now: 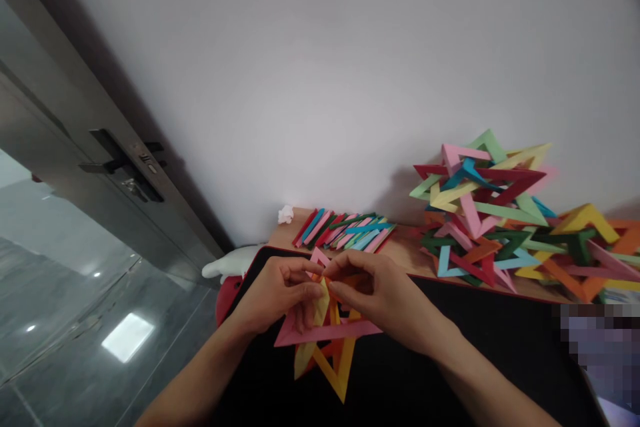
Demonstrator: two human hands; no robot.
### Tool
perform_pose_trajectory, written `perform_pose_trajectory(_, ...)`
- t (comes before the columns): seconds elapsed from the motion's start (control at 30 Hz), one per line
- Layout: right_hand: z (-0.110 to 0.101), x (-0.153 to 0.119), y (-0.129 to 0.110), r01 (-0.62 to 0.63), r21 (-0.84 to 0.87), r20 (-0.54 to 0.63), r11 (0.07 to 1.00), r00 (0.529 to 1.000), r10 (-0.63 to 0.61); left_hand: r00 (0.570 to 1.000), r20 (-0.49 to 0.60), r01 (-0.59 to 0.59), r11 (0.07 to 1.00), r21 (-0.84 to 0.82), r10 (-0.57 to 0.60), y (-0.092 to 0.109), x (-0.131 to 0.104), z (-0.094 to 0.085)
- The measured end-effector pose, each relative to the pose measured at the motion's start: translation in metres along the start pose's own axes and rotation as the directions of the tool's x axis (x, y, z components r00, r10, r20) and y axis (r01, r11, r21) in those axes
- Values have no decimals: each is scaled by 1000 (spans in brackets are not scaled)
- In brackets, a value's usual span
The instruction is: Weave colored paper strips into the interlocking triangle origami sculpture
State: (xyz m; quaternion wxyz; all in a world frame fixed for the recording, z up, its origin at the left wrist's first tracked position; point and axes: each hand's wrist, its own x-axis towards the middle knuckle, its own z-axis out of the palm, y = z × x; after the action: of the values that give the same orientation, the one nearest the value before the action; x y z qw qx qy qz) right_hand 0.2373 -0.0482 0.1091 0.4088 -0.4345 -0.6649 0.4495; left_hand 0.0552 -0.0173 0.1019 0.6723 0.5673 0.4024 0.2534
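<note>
Low in the view, a folded-paper star model [339,373] in pink, yellow and orange is between my two hands, above a black mat. My left hand [280,293] pinches a pale yellow paper strip of the model near its top, with some fingers curled inside the frame. My right hand [377,287] has thumb and forefinger closed at the same spot, touching the paper from the right. The fingertips of both hands nearly meet there. What exactly lies between the right fingertips is partly hidden.
Behind the mat [450,360], folded paper strips [345,230] lie in a row on the wooden table [400,257], beside a crumpled white paper [285,214]. Several finished paper stars [480,187] are piled at right against the wall. A door with a black handle [125,163] stands at left.
</note>
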Motion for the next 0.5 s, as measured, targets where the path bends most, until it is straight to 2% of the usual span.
perform_pose_trajectory(0.27,-1,0,-2,-42,43,3,998,999,42,1000,-4,-9,1000,-1,9,1,0,2)
perform_pose_trajectory(0.5,-4,1,-1,-85,106,73,991,994,77,1000,-22,5,1000,-2,-6,1,-2,3)
